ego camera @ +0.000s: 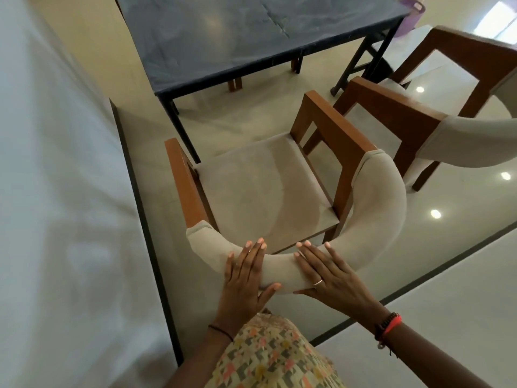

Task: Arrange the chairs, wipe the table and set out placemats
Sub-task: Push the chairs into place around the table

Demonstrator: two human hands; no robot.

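Observation:
A wooden armchair point(260, 186) with a beige seat and a curved padded backrest stands in front of me, facing the dark table point(223, 37). My left hand point(246, 278) lies flat over the top of the backrest, fingers straight, thumb under the rear edge. My right hand point(324, 273), wearing a ring, lies beside it on the same backrest with fingers spread. A gap of floor separates the chair's front from the table's near edge.
A second matching armchair point(414, 113) stands to the right, angled away from the table. A white wall point(56, 191) runs along the left. A purple basket point(411, 15) sits on the floor beyond the table. Legs of another chair point(235, 84) show under the table.

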